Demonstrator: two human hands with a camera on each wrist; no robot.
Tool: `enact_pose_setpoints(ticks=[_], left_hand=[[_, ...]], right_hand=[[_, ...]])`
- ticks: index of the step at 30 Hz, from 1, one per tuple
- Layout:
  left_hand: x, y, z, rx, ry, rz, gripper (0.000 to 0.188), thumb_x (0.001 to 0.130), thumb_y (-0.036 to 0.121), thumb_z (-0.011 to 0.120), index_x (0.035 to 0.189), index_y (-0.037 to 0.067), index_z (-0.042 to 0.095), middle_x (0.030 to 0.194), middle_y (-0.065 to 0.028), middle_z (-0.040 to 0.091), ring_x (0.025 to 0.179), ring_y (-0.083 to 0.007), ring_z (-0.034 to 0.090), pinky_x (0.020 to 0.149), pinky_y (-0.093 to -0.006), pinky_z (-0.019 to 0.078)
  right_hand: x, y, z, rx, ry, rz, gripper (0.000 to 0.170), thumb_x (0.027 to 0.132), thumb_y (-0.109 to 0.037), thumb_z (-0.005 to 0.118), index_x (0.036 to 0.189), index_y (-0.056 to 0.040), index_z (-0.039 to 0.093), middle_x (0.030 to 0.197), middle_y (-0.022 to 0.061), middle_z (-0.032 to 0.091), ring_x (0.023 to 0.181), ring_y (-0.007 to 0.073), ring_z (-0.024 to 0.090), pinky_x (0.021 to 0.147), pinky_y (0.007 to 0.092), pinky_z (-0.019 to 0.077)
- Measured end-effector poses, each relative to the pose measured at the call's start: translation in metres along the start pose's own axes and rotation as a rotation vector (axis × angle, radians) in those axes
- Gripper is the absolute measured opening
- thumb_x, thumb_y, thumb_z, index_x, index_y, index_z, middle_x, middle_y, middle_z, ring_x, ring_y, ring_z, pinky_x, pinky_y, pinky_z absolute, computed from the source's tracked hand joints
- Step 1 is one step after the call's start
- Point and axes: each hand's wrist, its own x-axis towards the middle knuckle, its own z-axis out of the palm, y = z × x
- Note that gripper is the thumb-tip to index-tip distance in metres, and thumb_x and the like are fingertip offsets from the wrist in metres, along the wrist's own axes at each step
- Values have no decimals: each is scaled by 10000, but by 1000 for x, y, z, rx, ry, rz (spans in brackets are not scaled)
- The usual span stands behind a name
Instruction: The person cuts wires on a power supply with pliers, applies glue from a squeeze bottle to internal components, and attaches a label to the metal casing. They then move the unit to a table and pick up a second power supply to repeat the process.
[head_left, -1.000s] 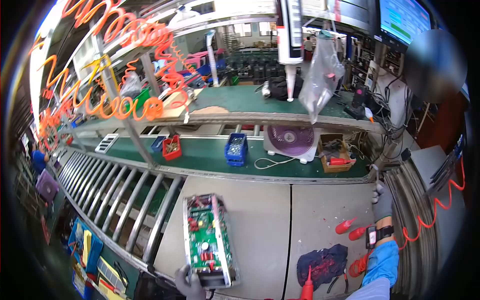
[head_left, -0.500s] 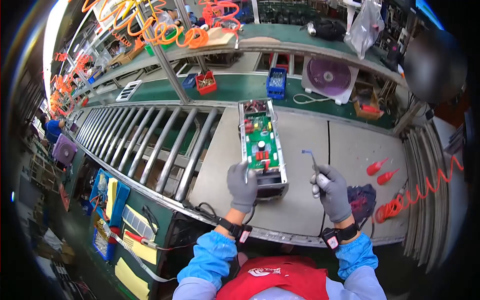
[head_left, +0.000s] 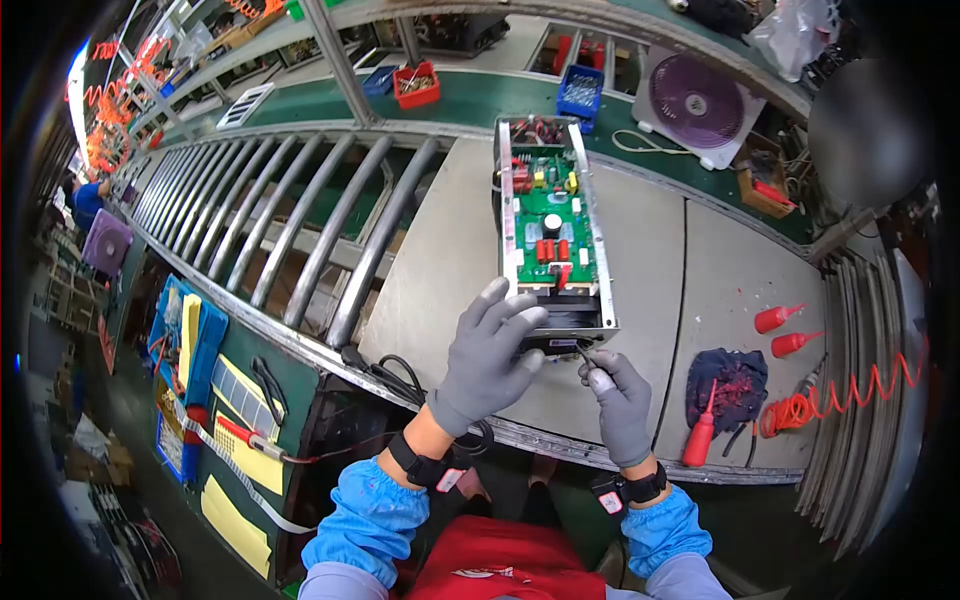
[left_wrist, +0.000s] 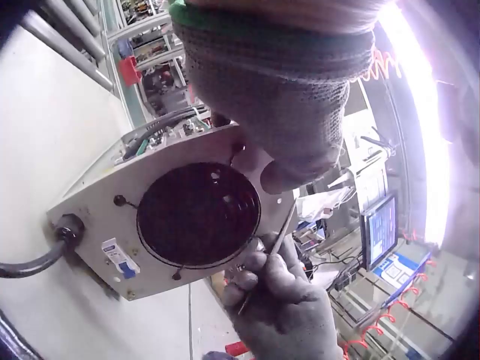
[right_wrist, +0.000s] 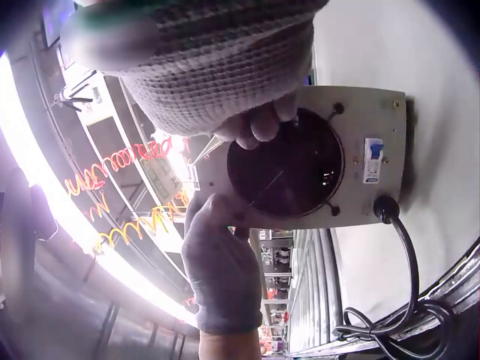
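A long metal-cased unit with a green circuit board (head_left: 545,205) lies on the grey bench, its near end panel (left_wrist: 97,199) facing me. That panel has a round dark opening (left_wrist: 196,214), a small breaker switch with a blue lever (right_wrist: 375,154) and a black power cord (right_wrist: 411,262). My gloved right hand (head_left: 622,410) pinches a pair of thin metal tweezers (left_wrist: 285,225) beside the opening. At the near left corner of the unit is my gloved left hand (head_left: 485,360), fingers extended, fingertips at the panel's edge.
Red squeeze bottles (head_left: 775,318) and a dark stained cloth (head_left: 722,385) lie on the right of the bench. A roller conveyor (head_left: 290,220) runs off to the left. Behind the unit are a blue bin of screws (head_left: 580,95), a red bin (head_left: 416,85) and a purple fan (head_left: 695,98).
My right hand came from the bench's right edge, carrying the tweezers with a small blue piece at the tip, to the unit's end panel. My left hand stays near the unit's corner; the view tilted down.
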Motion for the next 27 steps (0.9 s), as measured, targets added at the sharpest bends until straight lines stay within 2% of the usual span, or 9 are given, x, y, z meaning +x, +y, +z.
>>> enact_pose_setpoints(ticks=[3, 6, 9, 16, 27], left_hand=[[-3, -3, 9, -28, 18, -45, 461, 748, 184, 779, 1190, 109, 671, 1321, -121, 606, 1374, -440, 434, 1120, -527, 405], [-1, -4, 11, -9, 56, -27, 455, 713, 191, 797, 1147, 122, 675, 1270, -105, 635, 1355, -432, 468, 1094, -502, 427], [-3, -4, 13, -42, 32, -55, 402, 758, 206, 800, 1126, 108, 673, 1300, -117, 609, 1391, -450, 410, 1125, -537, 393], [-4, -6, 15, -44, 40, -59, 402, 765, 244, 811, 1112, 94, 674, 1288, -123, 614, 1388, -450, 413, 1132, -532, 380], [-2, -5, 15, -44, 43, -55, 378, 801, 289, 792, 1096, 84, 676, 1265, -126, 620, 1375, -445, 418, 1126, -524, 377]], right_hand=[[8, 11, 3, -38, 8, -51, 228, 937, -14, 586, 1141, 22, 680, 970, 76, 646, 912, 140, 616, 829, 273, 488], [10, 16, -1, -96, 11, -66, 225, 940, -26, 588, 1139, 23, 681, 975, 83, 644, 905, 145, 617, 816, 275, 483], [11, 21, -3, -116, 25, -88, 228, 945, -36, 584, 1144, 22, 680, 981, 85, 643, 903, 149, 615, 812, 280, 481], [9, 23, 2, -80, 59, -70, 233, 952, -45, 575, 1151, 23, 677, 997, 86, 648, 920, 156, 613, 824, 293, 483], [10, 31, 8, -92, 105, -150, 227, 949, -29, 583, 1145, 20, 685, 995, 96, 647, 909, 173, 615, 818, 292, 481]])
